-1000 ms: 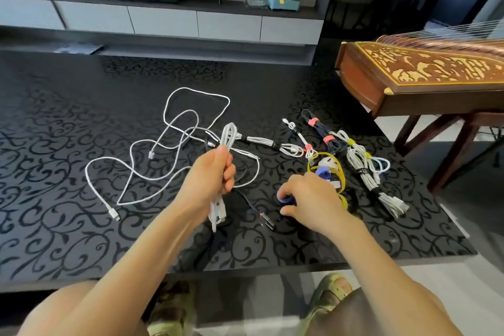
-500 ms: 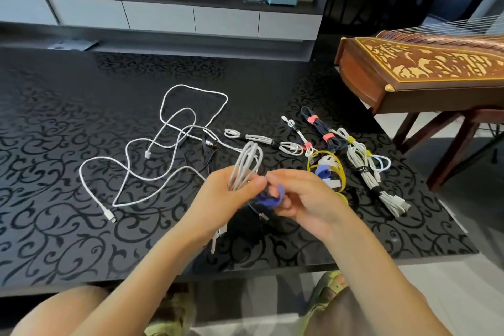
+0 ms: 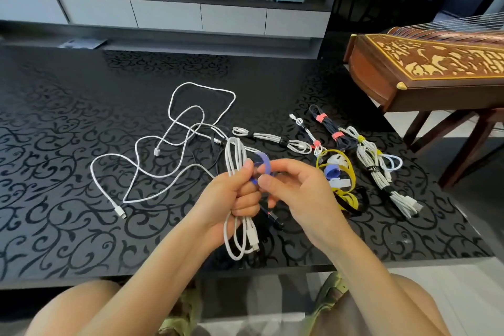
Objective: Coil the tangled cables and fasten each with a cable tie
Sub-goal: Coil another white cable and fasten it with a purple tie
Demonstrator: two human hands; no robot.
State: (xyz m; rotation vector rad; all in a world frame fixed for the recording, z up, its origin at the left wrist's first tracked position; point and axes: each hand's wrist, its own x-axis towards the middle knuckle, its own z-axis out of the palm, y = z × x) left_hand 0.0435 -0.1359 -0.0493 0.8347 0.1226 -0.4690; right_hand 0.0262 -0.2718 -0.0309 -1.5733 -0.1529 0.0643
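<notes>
– One coiled white cable (image 3: 236, 161) is clenched in the left hand (image 3: 231, 196), centre frame; the right hand (image 3: 297, 194) pinches a blue tie (image 3: 265, 163) against it.
– Fastening, then. Next?
– I'd judge the strap must wrap the bundle and close without the loops slipping.
– Anything in the way?
– A loose white cable (image 3: 174, 142) sprawls centre-left, and a black cable (image 3: 272, 217) lies beneath the hands. Spare ties (image 3: 338, 172) and finished bundles (image 3: 381, 172) lie to the right.

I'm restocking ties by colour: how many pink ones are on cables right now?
3 pink ties: two wrap the dark cable, at its far end and nearer; the third is on the thin white cable left of it. More may hide under bundles.
</notes>
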